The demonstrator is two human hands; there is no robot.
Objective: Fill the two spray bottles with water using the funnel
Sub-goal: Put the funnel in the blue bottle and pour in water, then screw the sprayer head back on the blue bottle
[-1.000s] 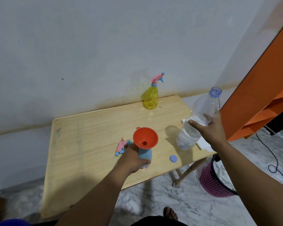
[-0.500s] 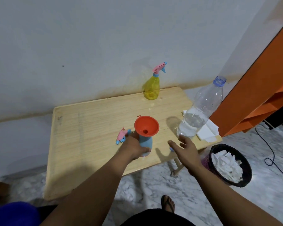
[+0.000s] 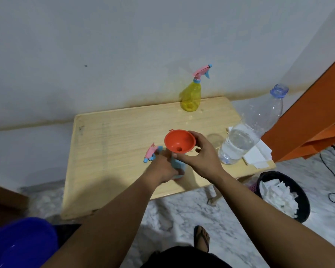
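Left hand (image 3: 163, 167): fingers wrapped around the body of the blue spray bottle (image 3: 177, 167), gripping it upright on the wooden table (image 3: 114, 151).
Right hand (image 3: 203, 157): thumb and fingers curved around the right rim and underside of the orange funnel (image 3: 179, 143), holding it.
Orange funnel: seated in the neck of the blue spray bottle, just above the left-hand fingers; mouth wide and facing up, small hole visible at the bottom.
Blue spray bottle: mostly hidden by both hands; only a strip of light blue showing between the left-hand fingers and the right wrist.
Loose spray head (image 3: 152, 152): pink and blue, lying on the table just left of the left-hand fingers; touching or apart, cannot tell.
Yellow spray bottle (image 3: 190, 98): upright with its pink and blue trigger head on, at the far edge of the table, well beyond both hands.
Water bottle (image 3: 248, 130): clear, uncapped, partly filled, standing near and to the right of the right-hand fingers, free of either hand.
White papers (image 3: 256, 154): on the table just behind and to the right of the water bottle.
Bin (image 3: 284, 196): dark, on the floor to the right of the right forearm, holding white scraps.
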